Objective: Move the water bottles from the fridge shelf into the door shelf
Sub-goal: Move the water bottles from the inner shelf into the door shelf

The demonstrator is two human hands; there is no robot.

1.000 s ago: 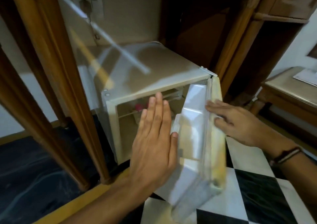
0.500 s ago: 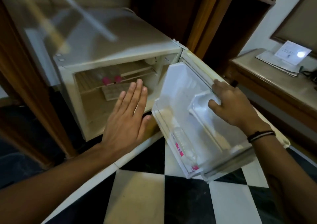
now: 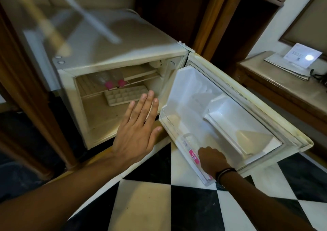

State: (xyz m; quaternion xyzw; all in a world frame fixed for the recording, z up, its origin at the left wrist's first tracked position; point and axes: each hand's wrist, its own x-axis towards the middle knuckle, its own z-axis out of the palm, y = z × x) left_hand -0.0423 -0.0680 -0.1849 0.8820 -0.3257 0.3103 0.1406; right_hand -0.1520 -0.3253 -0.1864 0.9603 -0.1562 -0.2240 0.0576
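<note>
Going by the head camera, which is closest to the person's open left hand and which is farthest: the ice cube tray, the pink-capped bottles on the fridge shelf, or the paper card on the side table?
1. Ice cube tray, just beyond the left hand, on the fridge floor.
2. Pink-capped bottles, lying on the wire shelf above the tray.
3. Paper card, far right on the side table.

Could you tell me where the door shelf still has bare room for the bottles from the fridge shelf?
The lower door shelf is bare from its end nearest the fridge down to the lying bottle. The far end is crowded by that bottle and the right hand. The upper door compartment looks empty too.
</note>
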